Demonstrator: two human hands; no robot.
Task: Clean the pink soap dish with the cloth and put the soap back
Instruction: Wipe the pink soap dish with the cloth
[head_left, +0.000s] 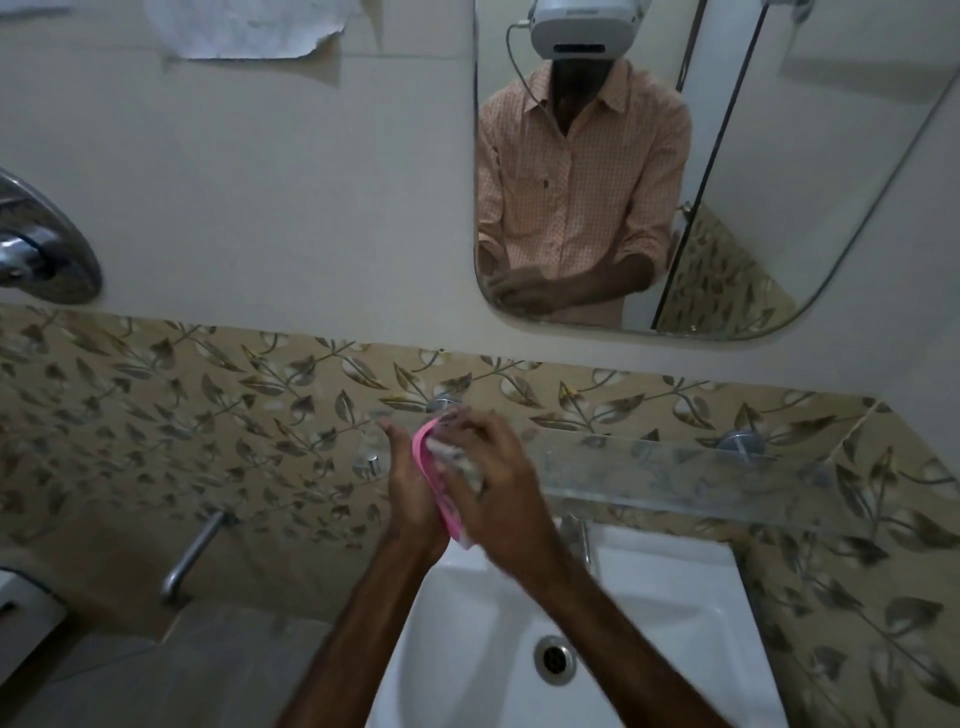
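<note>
In the middle of the frame your left hand (410, 493) holds the pink soap dish (435, 480) on edge, fingers closed round its back, above the white sink (675, 613). Your right hand (498, 488) presses a pale cloth (457, 457) against the dish, fingers curled shut on it and covering most of it. Just behind, a glass shelf (675, 475) crosses the leaf-patterned tiles (156, 405). A mirror (779, 156) fills the upper right, a chrome tap (192, 556) sits lower left. No readable writing shows anywhere
</note>
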